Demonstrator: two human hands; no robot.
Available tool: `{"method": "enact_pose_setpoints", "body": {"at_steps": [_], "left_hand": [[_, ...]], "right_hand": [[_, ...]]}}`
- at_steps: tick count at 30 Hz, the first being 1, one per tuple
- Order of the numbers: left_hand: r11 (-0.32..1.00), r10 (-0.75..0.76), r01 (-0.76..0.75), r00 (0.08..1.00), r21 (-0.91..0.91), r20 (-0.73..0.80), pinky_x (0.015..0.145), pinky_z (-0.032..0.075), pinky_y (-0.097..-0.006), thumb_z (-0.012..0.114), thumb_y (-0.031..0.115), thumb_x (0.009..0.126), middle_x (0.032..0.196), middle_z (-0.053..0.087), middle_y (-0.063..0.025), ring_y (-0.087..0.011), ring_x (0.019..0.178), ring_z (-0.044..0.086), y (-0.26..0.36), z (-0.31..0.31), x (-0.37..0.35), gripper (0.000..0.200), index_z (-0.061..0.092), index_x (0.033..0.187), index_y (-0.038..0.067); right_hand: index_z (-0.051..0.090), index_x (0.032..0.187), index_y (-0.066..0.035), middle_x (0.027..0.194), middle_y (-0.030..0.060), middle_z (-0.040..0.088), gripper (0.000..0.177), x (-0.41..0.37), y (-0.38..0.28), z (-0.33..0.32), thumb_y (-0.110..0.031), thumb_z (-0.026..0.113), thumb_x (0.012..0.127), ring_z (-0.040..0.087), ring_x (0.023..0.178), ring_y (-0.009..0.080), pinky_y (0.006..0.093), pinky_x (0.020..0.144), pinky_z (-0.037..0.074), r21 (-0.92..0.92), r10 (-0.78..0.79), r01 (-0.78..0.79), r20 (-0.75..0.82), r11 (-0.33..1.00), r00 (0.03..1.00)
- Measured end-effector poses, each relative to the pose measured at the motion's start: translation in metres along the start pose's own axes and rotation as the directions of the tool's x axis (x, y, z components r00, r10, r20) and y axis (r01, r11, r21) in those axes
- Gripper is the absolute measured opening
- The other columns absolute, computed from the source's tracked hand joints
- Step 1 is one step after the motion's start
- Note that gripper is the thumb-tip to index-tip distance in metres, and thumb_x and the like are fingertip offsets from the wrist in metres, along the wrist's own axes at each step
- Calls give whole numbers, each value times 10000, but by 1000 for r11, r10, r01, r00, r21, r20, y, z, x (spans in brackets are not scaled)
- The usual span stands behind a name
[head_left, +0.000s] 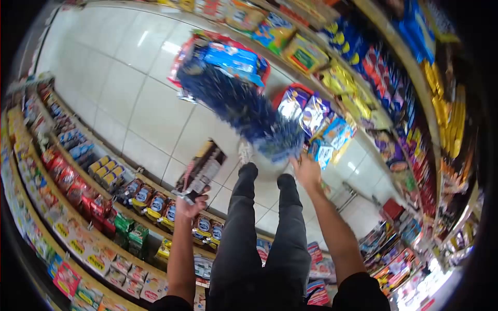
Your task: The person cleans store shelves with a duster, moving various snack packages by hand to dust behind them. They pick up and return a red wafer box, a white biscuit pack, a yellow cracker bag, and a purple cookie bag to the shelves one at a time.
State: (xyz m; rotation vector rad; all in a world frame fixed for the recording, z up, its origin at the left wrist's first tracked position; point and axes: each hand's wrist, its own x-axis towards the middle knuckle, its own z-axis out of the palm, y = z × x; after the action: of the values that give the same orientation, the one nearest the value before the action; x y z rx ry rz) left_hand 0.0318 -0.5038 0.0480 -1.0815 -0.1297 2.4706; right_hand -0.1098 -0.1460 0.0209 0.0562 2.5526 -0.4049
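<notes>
My left hand (pixel 192 206) is closed on the lower end of a dark brown packet (pixel 204 167) with pale print, held up over the floor near the left shelves. In my right hand (pixel 307 172) is the end of a fluffy dark blue duster (pixel 233 103), its fingers closed; the handle itself is hardly visible. The duster stretches away to the upper left and is smeared by motion. It passes in front of a red basket (pixel 264 67) holding a blue packet (pixel 231 58). Beside the duster's near end are purple packets (pixel 314 115) in another red container (pixel 280 96).
Shelves of small packets (pixel 155 203) curve along my left. On my right, taller shelves (pixel 384 116) carry bagged snacks and bars. Between them runs a white tiled floor (pixel 132 83), with my shoe (pixel 245 152) on it. Light-blue packets (pixel 334 136) lie by the purple ones.
</notes>
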Motion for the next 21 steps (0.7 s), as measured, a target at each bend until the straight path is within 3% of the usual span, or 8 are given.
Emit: {"method": "enact_pose_setpoints", "body": {"at_steps": [5,11,14,15,16,17,20,21], "left_hand": [[1000,-22,23,971,2,-239,517,416,-254,416,471,907,909,508,-146,-133,580,459,-1,-19,5,541,447,1179,4],[937,-184,289,886,196,-426,492,455,-284,438,480,878,824,602,-151,-186,562,536,-37,-8,7,525,547,1088,12],[837,-166,395,843,379,-511,491,464,-305,405,484,882,786,572,-85,-190,555,540,-54,28,10,480,542,1069,63],[764,-147,429,843,482,-517,481,461,-308,389,476,894,720,543,-54,-177,534,530,-64,56,15,464,529,1039,57],[597,-127,449,871,664,-474,492,461,-314,388,471,900,720,538,-40,-174,527,522,-75,93,18,455,522,1067,70],[391,-120,429,901,814,-417,504,460,-321,387,467,905,720,533,-25,-172,520,515,-89,127,22,447,515,1095,82],[-238,-339,214,896,947,-288,663,493,-311,416,428,919,1141,527,-73,-182,880,568,-109,186,43,532,376,1336,102],[-395,-398,30,895,918,-200,769,497,-309,440,403,922,1306,461,-87,-177,1049,544,-120,209,46,580,305,1403,108]], "right_hand": [[569,999,-76,834,136,640,351,96,12,39,-354,638,796,627,741,333,438,630,489,86,-124,150,-255,985,959],[539,1081,-61,993,172,600,398,120,16,55,-278,649,766,563,945,322,491,852,392,-90,-59,25,-397,996,916],[462,1226,-9,1060,236,555,651,69,8,32,-269,692,676,466,1085,394,497,926,351,-79,-46,24,-292,997,955],[452,1238,5,1097,253,549,676,48,3,20,-362,674,716,446,1124,413,477,977,326,-13,-43,41,-333,999,942],[443,1233,30,1183,286,499,686,15,-21,-39,-453,612,777,424,1169,410,457,998,322,108,141,-150,85,983,986],[458,1221,24,1231,282,474,656,-14,-14,-44,-496,538,829,433,1177,395,453,978,348,473,149,-189,121,860,981],[505,1205,-24,1225,196,512,592,-88,0,-93,-504,513,858,468,1155,310,387,979,360,757,-8,-185,244,626,970],[495,1207,1,1142,162,569,754,-119,-1,-113,-639,495,808,563,1026,274,393,860,461,743,267,-436,345,508,900]]}}
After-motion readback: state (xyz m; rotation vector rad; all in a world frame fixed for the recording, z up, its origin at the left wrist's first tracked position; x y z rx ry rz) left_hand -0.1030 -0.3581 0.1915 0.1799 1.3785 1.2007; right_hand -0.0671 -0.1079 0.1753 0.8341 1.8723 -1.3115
